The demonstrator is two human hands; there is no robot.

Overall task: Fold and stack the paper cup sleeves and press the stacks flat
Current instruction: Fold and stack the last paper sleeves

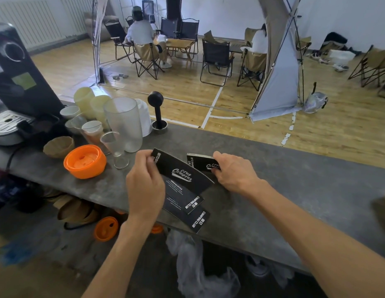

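My left hand (144, 179) pinches one sleeve (180, 173) by its ten-o'clock corner to add it; my right hand (232, 171) grips the stack (200, 161) at two o'clock, steadying it on the worktop (294, 190).

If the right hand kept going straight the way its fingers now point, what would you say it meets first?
Probably the held sleeve in the left hand: the right hand, gripping the folded stack, points leftward toward it. Depth is unclear, so it might pass above.

Soft, even indoor daylight, faint shadows, strong wide-angle bending at the edges, lower corners blurred.
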